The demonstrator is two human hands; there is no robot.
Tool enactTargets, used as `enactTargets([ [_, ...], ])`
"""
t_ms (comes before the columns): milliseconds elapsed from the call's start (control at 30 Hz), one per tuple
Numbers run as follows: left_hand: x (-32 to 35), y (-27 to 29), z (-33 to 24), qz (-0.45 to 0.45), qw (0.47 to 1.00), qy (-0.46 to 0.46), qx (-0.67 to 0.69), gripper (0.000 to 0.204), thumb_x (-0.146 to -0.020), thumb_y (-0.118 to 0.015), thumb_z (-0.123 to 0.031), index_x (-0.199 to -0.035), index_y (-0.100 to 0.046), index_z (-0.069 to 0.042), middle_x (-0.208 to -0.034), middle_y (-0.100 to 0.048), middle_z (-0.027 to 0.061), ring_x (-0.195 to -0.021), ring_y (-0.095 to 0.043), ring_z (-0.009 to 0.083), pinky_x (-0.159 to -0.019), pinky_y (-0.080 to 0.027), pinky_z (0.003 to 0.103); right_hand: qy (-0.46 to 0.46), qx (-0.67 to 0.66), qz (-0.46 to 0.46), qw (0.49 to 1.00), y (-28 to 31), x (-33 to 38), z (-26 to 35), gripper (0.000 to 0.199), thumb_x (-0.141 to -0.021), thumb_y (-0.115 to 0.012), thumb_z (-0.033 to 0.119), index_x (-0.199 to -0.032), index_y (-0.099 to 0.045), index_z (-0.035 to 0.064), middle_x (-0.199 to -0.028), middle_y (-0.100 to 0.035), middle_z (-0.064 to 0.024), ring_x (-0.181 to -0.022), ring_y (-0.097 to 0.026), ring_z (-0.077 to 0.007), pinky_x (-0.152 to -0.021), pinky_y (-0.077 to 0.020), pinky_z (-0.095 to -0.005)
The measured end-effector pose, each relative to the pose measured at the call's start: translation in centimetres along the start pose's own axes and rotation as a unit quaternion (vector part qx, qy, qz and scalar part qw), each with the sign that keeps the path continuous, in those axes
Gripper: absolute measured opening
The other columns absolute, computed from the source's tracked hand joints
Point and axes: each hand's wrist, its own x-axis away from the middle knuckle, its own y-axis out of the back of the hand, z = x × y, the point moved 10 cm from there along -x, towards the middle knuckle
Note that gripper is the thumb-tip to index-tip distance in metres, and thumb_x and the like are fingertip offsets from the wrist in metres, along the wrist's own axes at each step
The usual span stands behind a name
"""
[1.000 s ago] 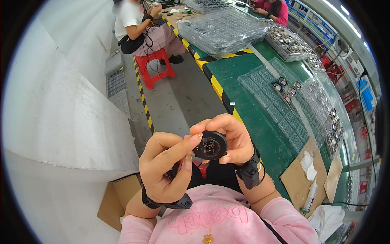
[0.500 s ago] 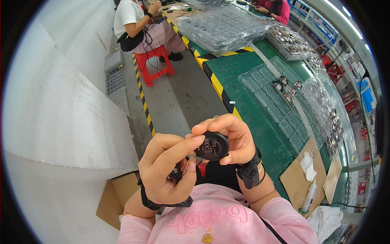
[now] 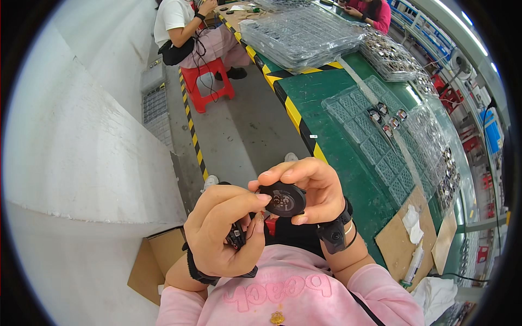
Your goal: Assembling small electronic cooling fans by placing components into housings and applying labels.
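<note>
A round black watch-like case (image 3: 286, 200) is held up in front of my chest, its flat side with pale printing facing me. My right hand (image 3: 321, 190) grips it by the rim between thumb and fingers. At its left edge, the fingertips of my left hand (image 3: 217, 225) touch or nearly touch it; the exact contact is hidden. Curled in the left palm is a small dark part with metallic and reddish bits (image 3: 236, 237), mostly covered by the fingers.
To my right stands a green table (image 3: 321, 103) edged in yellow-black tape. Clear plastic trays (image 3: 375, 157) carry several small watch-like modules (image 3: 387, 120). Nearer lie a brown board (image 3: 394, 239), a tube (image 3: 414, 265) and white cloth (image 3: 435, 296). A white wall (image 3: 98, 146) rises left. Two people sit farther off.
The black case has tilted and turned slightly in my fingers, and my right hand has shifted a little down. The left hand still curls around the small part.
</note>
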Motion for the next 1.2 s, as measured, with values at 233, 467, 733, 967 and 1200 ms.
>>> enactTargets([
  [233,-0.2,0.0,0.3,0.004,1.0,-0.007,-0.001,0.036,-0.067,-0.06,0.008,-0.102,-0.06,0.0,-0.086,-0.059,0.0087,-0.056,-0.049,0.0091,-0.05,-0.041,0.02,-0.008,0.01,-0.007,1.0,0.3,0.2,-0.2,0.061,-0.065,-0.071,-0.006,-0.122,-0.049,-0.0001,-0.126,-0.05,-0.0271,-0.117,-0.05,-0.0437,-0.097,-0.0418,-0.0528],
  [467,0.3,0.0,2.4,-0.023,0.992,0.058,0.108,0.018,-0.079,-0.059,-0.001,-0.097,-0.056,-0.001,-0.086,-0.057,0.0086,-0.061,-0.052,0.0122,-0.055,-0.043,0.024,-0.01,-0.036,-0.003,0.999,0.2,0.1,-0.1,0.056,-0.073,-0.064,-0.009,-0.126,-0.045,-0.0041,-0.131,-0.045,-0.0276,-0.122,-0.048,-0.0313,-0.093,-0.0475,-0.0382],
  [733,4.0,-5.2,12.4,-0.126,0.61,0.396,0.674,0.034,-0.1,-0.037,-0.034,-0.091,-0.053,-0.005,-0.089,-0.053,0.008,-0.083,-0.053,0.0162,-0.074,-0.047,0.028,-0.103,0.098,-0.165,0.976,2.2,0.3,-1.3,0.051,-0.081,-0.064,0.011,-0.127,-0.044,-0.0014,-0.125,-0.051,-0.0196,-0.109,-0.056,-0.0256,-0.081,-0.0525,-0.0308],
  [967,5.4,-5.5,13.5,-0.16,0.518,0.433,0.72,0.036,-0.099,-0.039,-0.032,-0.105,-0.053,0.0,-0.107,-0.055,0.015,-0.108,-0.051,0.0264,-0.096,-0.042,0.037,-0.17,0.161,-0.217,0.948,3.0,0.3,-2.4,0.05,-0.084,-0.061,0.015,-0.128,-0.043,-0.0005,-0.124,-0.053,-0.0147,-0.105,-0.056,-0.0162,-0.079,-0.0514,-0.0262],
  [1200,4.4,-4.9,11.7,-0.129,0.518,0.41,0.739,0.056,-0.097,-0.039,-0.038,-0.131,-0.037,0.006,-0.14,-0.035,0.0212,-0.131,-0.033,0.0309,-0.109,-0.027,0.042,-0.117,0.355,-0.208,0.904,2.9,-0.2,-1.3,0.05,-0.08,-0.066,0.009,-0.126,-0.048,0.0006,-0.122,-0.055,-0.0118,-0.098,-0.056,-0.0154,-0.073,-0.05,-0.0239],
])
